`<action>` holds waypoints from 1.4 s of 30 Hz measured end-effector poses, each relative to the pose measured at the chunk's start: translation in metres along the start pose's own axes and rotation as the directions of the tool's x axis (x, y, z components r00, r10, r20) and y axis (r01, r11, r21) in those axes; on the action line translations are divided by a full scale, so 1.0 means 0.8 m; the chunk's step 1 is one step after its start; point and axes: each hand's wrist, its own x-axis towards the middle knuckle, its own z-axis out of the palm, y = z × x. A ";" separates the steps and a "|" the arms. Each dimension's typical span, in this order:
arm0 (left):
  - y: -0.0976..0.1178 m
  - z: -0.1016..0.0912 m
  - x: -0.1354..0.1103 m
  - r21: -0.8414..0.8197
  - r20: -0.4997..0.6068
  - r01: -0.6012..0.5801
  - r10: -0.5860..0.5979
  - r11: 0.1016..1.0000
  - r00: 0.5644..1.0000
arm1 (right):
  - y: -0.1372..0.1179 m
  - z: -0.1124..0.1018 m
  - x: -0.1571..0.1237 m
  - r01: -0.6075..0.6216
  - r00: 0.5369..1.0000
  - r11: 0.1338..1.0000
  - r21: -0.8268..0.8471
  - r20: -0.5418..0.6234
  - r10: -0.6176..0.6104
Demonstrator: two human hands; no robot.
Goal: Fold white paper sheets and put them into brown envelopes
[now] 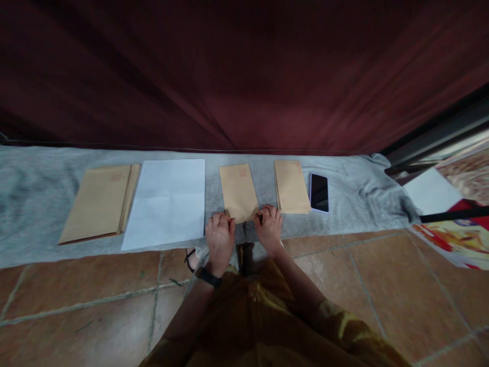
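Note:
A single brown paper envelope (239,191) lies in front of me on the grey cloth, with faint red print at its upper right. My left hand (220,234) grips its lower left corner, thumb and fingers pinched together. At the lower right corner, my right hand (269,227) pinches the envelope in the same way, fingers curled. Right of it rests a small stack of similar brown envelopes (292,187), close to my right hand. To the left lie white paper sheets (167,199), and beyond them a pile of larger brown envelopes (100,201).
A smartphone (319,192) with a dark screen lies right of the small stack. The grey cloth (355,193) covers a long narrow surface backed by a dark red curtain (244,76). A colourful printed sheet (458,239) and white paper (432,191) are at far right. Tiled floor (95,306) lies below.

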 end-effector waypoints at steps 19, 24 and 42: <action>0.011 0.014 -0.031 -0.072 0.202 -0.237 0.247 0.969 0.948 | 0.000 0.006 -0.003 0.012 0.996 0.999 0.030 -0.090 -0.009; 0.013 0.018 -0.043 -0.175 0.209 -0.210 0.245 0.962 0.947 | -0.005 -0.004 -0.010 0.145 0.982 0.989 0.037 -0.130 -0.139; 0.005 0.012 -0.058 -0.046 0.208 -0.223 0.228 0.974 0.951 | 0.014 -0.014 -0.046 0.425 0.899 0.904 -0.050 0.142 -0.415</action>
